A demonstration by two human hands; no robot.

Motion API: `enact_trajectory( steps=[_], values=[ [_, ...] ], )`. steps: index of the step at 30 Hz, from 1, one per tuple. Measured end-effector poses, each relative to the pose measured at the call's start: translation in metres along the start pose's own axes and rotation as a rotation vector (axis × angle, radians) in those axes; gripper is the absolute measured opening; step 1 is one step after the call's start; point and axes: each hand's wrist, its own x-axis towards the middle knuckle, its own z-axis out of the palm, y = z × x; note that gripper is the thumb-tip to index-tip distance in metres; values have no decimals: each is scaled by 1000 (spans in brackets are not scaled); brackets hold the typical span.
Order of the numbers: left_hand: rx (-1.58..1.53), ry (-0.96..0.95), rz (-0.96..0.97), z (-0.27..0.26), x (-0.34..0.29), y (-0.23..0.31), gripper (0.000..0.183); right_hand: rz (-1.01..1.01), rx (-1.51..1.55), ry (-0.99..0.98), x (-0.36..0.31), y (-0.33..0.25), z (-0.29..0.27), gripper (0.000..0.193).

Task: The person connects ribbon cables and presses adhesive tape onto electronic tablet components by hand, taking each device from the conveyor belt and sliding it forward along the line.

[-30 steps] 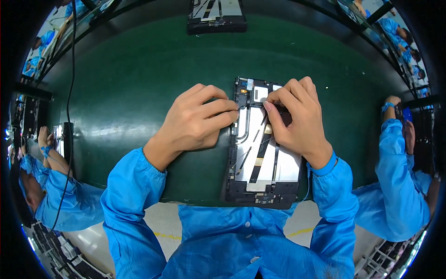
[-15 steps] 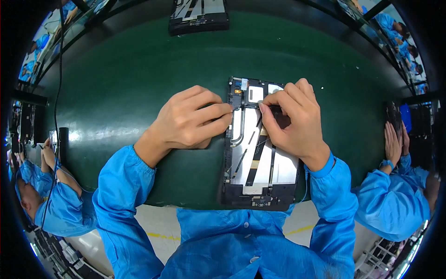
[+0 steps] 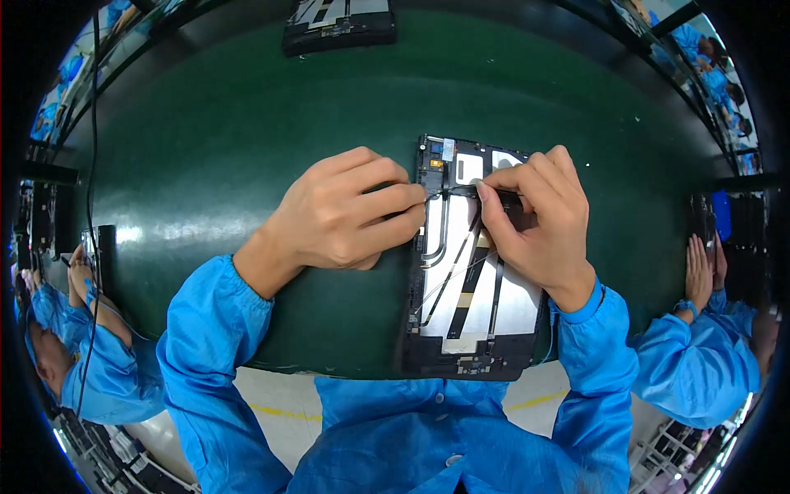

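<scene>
**Cable seating on an opened tablet chassis**

A dark green table (image 3: 247, 148) fills the frame, with co-workers in blue sleeves at the left and right edges. A second opened device (image 3: 339, 29) lies at the upper centre.

The opened tablet (image 3: 473, 272) lies right of centre, its silver inner plate facing up, with black flat cables running along its length. The left hand (image 3: 346, 218) is curled nearly closed, and its fingertips meet the tablet's upper left edge. The right hand (image 3: 539, 218) is pinched closed on a thin cable (image 3: 457, 191) near the tablet's top; its thumb presses beside that cable.

Recommended handling, judged from this position: steady the frame with the left hand, keep the pinch light, guide the cable flat along its channel, and avoid kinking it or dragging it across the flat cables below.
</scene>
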Motion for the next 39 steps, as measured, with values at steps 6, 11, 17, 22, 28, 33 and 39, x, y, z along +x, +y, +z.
enact_trajectory(
  steps=[6,11,17,22,28,33,39],
  values=[
    [0,15,-9,1,-3,-1,36,0,10,-14,0,-1,-1,11],
    [-32,-41,-108,-2,-1,1,43,-10,15,-18,0,1,-3,12],
    [-53,-48,-122,-1,-5,5,48,-1,47,-44,-2,0,-1,13],
    [-49,-50,-70,-2,-5,0,46,-4,69,-43,-2,0,-3,13],
    [-26,-54,-39,0,-5,-2,45,-24,79,-23,-4,2,-1,12],
    [-16,-91,-24,-3,-6,0,47,-48,85,-15,-5,3,1,13],
    [4,-70,16,-1,-6,-1,50,-53,82,-3,-5,2,-2,14]
  ],
)
